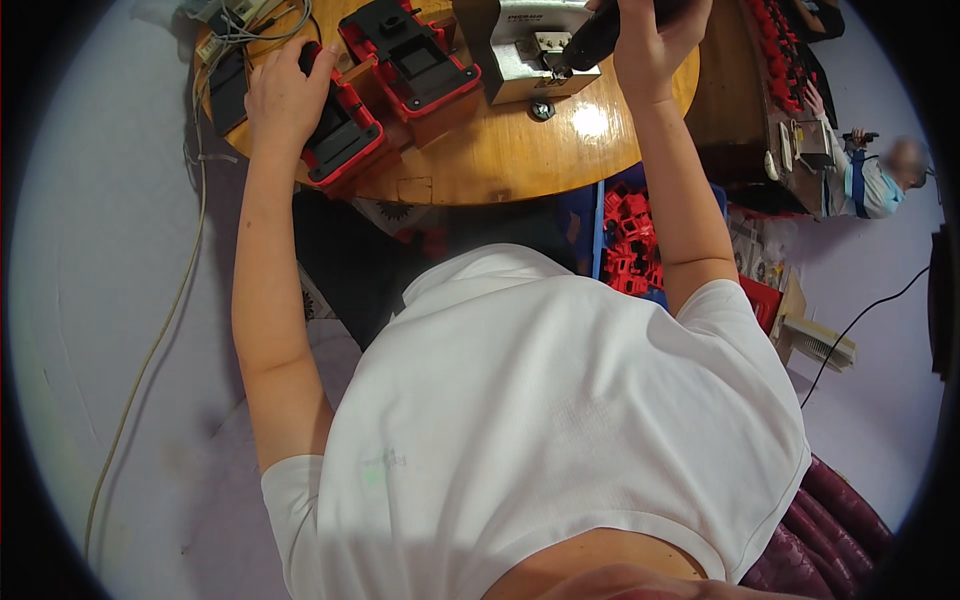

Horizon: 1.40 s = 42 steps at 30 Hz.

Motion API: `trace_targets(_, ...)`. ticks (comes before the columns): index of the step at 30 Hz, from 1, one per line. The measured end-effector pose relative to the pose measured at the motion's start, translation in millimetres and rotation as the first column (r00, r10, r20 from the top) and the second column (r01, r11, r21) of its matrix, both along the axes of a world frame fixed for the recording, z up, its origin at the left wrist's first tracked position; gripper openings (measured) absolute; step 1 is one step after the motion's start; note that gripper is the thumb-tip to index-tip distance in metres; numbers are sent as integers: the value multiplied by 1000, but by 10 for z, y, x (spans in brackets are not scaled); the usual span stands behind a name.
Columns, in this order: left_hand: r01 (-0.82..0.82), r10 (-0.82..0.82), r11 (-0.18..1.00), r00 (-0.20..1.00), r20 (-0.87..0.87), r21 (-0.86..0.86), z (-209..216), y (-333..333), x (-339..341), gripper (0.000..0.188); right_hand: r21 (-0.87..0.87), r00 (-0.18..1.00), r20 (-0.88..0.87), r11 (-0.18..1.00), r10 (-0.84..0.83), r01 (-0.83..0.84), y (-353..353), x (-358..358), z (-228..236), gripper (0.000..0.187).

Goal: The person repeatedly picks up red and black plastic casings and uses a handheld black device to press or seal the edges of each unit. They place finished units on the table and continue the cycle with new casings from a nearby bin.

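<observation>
At the table's far left, my left hand (288, 92) is closed over the upper left part of a red and black case (345, 145), with something dark between thumb and fingers. A second red and black case (410, 58) lies open to its right, both raised on brown blocks. My right hand (662, 42) grips a black electric screwdriver (597, 38) at the far edge of view. Its tip slants down to the left, at the front of a metal screw feeder (545, 88); whether they touch is hidden.
The round wooden table (500, 165) bears a small dark round piece (542, 110) and tangled cables (245, 30). A blue crate (600, 235) of red parts (628, 240) stands below it. Another person (875, 180) works at a side table on the right.
</observation>
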State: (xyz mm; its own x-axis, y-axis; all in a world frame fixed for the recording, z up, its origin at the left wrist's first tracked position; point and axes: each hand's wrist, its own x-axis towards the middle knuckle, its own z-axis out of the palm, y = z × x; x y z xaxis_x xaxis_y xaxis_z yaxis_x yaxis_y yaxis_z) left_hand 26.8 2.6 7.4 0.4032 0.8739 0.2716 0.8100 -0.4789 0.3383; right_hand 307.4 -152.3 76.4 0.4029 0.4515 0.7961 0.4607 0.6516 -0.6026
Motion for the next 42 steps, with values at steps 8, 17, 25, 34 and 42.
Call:
trace_targets(8, -6, 6, 1000, 1000, -17, -20, 23, 10, 10, 59, 142, 999, 43, 990, -15, 9, 20, 31, -222, 36)
trace_targets(17, 15, -15, 1000, 1000, 22, 25, -15, 19, -3, 58, -163, 984, -144, 978, 107, -130, 86, -109, 63, 33)
trace_targets(25, 25, -28, 998, 998, 52, 66, -57, 29, -7, 57, 126, 843, -291, 892, 452, -435, 275, -1249, 334, 46)
trace_targets(34, 9, -10, 992, 1000, 2, 128, -132, 59, -8, 55, 46, 850, -205, 872, 485, -487, 361, -1524, 280, 49)
trace_targets(42, 114, -108, 964, 993, -40, 239, 11, -107, -25, 44, 163, 831, 42, 817, 555, -554, 592, -1557, 54, 61)
